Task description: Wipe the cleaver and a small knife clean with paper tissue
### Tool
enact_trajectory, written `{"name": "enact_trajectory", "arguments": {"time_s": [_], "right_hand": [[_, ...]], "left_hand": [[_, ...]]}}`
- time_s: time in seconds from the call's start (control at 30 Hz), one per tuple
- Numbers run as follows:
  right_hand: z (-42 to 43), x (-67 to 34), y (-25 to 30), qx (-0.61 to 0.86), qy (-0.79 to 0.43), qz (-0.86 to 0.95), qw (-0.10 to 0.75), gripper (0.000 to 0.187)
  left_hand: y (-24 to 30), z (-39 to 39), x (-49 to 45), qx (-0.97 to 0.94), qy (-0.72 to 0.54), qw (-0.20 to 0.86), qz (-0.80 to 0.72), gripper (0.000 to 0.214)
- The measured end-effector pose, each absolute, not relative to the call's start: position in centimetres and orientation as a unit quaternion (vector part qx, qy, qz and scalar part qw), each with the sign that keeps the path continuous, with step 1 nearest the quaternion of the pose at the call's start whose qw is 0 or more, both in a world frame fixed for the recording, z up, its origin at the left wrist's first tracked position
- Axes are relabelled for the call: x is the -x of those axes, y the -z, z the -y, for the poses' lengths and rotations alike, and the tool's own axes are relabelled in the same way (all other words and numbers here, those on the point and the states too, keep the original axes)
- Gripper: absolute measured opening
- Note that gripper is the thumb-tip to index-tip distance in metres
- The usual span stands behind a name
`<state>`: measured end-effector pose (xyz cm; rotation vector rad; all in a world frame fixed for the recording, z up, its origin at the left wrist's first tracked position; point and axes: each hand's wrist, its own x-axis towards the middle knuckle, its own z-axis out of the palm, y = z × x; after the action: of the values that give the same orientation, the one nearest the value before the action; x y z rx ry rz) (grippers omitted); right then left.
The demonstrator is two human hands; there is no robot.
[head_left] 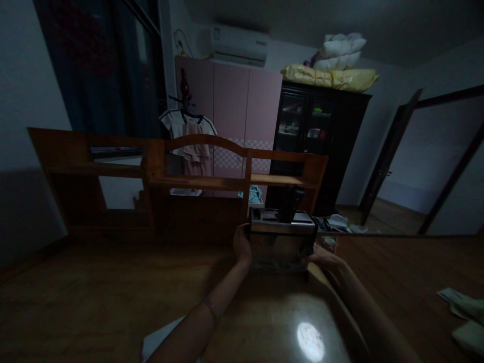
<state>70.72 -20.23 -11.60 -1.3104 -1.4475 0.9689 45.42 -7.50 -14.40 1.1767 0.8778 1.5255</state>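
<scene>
A silver toaster (282,241) with a dark piece sticking out of its top slot stands on a wooden table (113,297) in a dim room. My left hand (242,244) grips the toaster's left end, fingers wrapped on its side. My right hand (321,259) is pressed against the lower right corner of the toaster. Both forearms reach forward from the bottom of the view.
A wooden shelf unit (196,174) runs along the table's far edge. Behind it stand a pink wardrobe (230,116) and a dark cabinet (321,136) with bedding on top. White paper (161,340) lies near my left arm; cloths (467,315) lie at right.
</scene>
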Motion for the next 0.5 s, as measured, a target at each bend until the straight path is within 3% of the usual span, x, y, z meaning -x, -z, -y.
{"name": "enact_trajectory", "arguments": {"time_s": [0.33,0.5], "right_hand": [[21.6,-69.4,12.8,0.505,-0.383,0.578,0.513,0.081],[23.5,-67.5,11.3,0.522,-0.332,0.569,0.542,0.087]], "left_hand": [[13.1,9.4,-43.6,-0.548,-0.631,0.427,-0.347,0.034],[9.5,13.8,-37.6,-0.659,-0.620,0.285,-0.316,0.034]]}}
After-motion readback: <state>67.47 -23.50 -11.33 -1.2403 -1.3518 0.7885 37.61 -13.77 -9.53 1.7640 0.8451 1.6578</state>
